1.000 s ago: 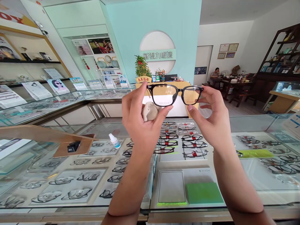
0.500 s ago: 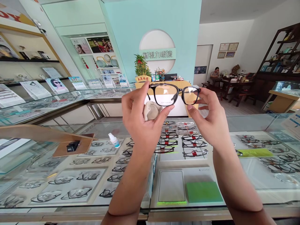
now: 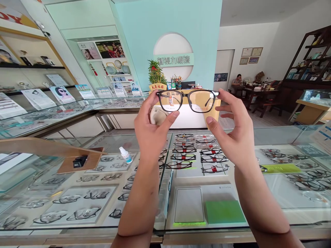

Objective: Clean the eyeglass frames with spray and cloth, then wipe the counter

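Observation:
A pair of black-framed eyeglasses is held up at the middle of the view, over the glass counter. Clear lenses carry small printed lettering. My left hand grips the left end of the frame, thumb below the left lens, and a bunched beige cloth is tucked in its palm. At the opposite end, my right hand has its index finger on the right hinge corner; its thumb stands apart below the right lens. The other right fingers are bent behind.
Under the glass top lie rows of eyeglass frames and a green box. A small white spray bottle stands left of my left forearm, near a wooden stand. A person sits at a far table.
The eyeglasses have shifted left and turned to face more squarely. My left hand moved slightly left with the cloth; the right thumb has come away from the lens rim.

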### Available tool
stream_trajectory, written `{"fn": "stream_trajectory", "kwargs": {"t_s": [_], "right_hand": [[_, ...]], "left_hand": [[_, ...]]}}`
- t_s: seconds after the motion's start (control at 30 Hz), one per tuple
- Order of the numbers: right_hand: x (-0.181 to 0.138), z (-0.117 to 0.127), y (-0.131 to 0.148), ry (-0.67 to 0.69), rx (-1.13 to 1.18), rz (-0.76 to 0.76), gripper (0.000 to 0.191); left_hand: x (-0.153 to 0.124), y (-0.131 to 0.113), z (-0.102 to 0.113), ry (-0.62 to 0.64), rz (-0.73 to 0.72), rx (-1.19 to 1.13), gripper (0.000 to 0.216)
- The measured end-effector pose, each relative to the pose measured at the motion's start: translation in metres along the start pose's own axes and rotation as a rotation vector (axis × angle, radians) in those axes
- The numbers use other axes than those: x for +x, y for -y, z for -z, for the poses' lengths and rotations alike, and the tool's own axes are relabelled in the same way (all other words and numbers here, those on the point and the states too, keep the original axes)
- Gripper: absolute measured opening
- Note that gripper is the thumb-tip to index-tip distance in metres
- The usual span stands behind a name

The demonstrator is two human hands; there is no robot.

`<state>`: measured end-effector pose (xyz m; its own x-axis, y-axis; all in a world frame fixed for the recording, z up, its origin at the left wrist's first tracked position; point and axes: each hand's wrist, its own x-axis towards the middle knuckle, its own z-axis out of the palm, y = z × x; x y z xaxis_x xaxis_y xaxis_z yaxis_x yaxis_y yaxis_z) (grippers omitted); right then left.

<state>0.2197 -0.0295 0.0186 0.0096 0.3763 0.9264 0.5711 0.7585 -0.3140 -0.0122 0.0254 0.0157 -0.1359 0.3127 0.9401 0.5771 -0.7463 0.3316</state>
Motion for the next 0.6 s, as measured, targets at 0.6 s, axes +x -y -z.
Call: {"fn": "stream_trajectory", "kwargs": {"t_s": [0.6], "right_hand": [[0.000, -0.002, -0.001, -0.033, 0.016, 0.021, 0.060]], "left_hand": [[-0.002, 0.007, -0.011, 0.016, 0.051, -0.158, 0.076]]}}
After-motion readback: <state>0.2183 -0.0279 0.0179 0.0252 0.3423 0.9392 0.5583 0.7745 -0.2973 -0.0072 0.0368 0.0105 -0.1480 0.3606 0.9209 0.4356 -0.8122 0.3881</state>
